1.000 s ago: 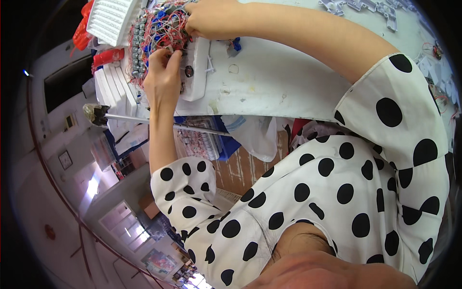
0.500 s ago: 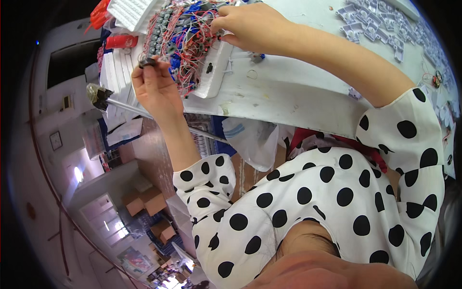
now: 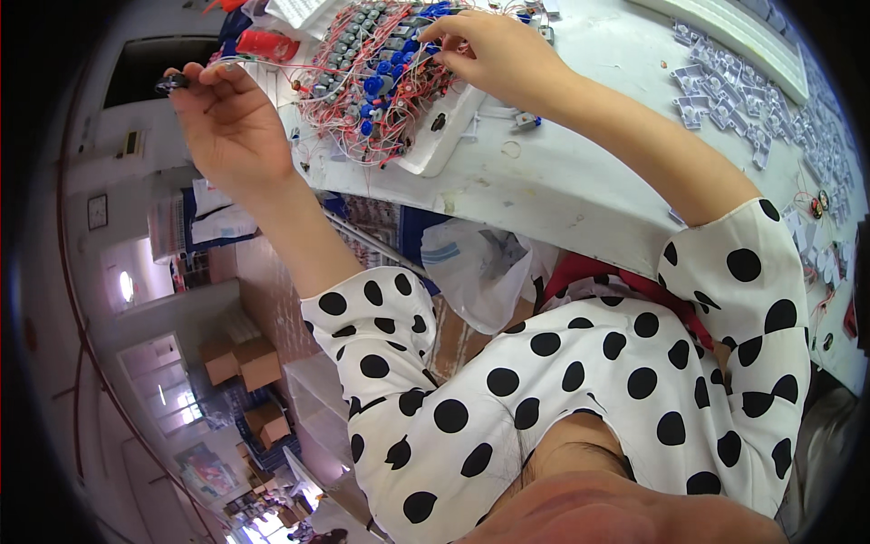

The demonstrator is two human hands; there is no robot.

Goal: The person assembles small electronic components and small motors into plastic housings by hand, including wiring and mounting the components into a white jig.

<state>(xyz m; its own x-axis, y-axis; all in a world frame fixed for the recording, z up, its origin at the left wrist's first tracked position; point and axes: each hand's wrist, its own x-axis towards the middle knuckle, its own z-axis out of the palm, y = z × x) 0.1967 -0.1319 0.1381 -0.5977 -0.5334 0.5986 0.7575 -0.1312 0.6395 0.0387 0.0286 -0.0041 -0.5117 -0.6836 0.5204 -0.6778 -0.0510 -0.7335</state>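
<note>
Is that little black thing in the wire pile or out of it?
Out. The left hand holds the little black thing off to the left of the wire pile, with a gap between them.

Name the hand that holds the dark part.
The left hand, with the dark part at its fingers; the right hand is over the wired pile.

The left hand (image 3: 231, 125) holds a small black part (image 3: 170, 83).
</note>
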